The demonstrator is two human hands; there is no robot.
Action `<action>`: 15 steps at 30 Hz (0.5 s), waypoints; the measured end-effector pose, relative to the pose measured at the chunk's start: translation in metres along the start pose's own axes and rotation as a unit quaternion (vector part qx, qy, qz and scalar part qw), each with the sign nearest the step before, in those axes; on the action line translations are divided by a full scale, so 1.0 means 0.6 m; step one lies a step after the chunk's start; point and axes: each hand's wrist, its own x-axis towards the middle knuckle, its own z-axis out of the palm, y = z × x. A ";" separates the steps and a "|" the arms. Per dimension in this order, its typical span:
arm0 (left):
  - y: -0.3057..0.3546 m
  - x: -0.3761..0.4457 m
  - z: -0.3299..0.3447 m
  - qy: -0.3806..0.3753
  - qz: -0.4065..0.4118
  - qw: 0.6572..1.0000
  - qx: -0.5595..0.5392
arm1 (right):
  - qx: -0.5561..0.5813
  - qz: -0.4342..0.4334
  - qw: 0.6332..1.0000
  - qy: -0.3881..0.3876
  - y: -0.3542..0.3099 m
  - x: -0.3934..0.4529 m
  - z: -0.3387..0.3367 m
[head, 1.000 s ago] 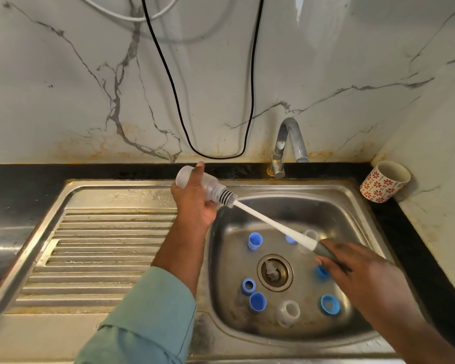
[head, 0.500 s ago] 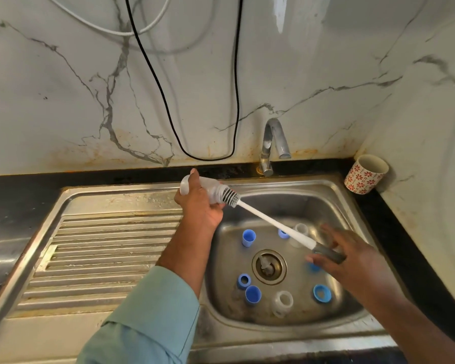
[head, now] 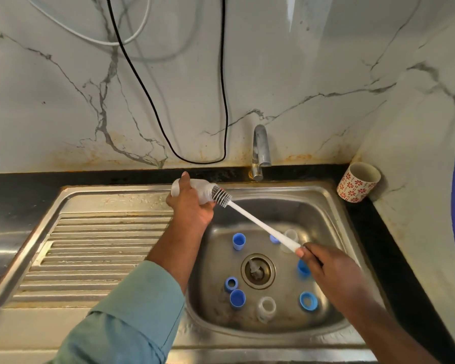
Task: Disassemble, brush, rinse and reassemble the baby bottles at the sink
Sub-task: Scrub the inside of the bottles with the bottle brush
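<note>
My left hand grips a clear baby bottle held on its side above the sink's back left corner, mouth toward the right. My right hand holds the handle of a white bottle brush. The brush's bristle head sits at the bottle's mouth, mostly outside it. In the steel sink basin lie several blue caps and rings, such as a blue cap and a blue ring, plus two clear bottles, one partly hidden behind the brush handle.
A chrome tap stands behind the basin, with no water running. The ribbed steel drainboard lies left. A red-flowered cup sits on the black counter at the back right. Black and white cables hang on the marble wall.
The brush has slid out of the bottle, so more bristles show at the mouth. My right hand has drawn back along the handle. The camera shifted slightly right.
</note>
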 end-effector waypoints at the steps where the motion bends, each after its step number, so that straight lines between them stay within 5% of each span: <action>1: -0.001 -0.002 0.003 -0.005 0.011 1.000 -0.014 | -0.041 -0.027 0.999 -0.017 0.001 0.009 -0.010; 4: -0.003 -0.008 0.004 -0.007 0.038 0.999 -0.021 | -0.126 -0.070 0.986 -0.087 0.006 0.047 -0.033; 8: 0.005 -0.011 -0.010 -0.019 0.047 0.998 -0.040 | 0.100 0.004 0.994 -0.031 0.005 0.074 -0.024; 15: 0.036 0.005 -0.053 -0.009 -0.002 0.998 -0.060 | 0.067 -0.030 0.994 -0.084 -0.026 0.044 0.067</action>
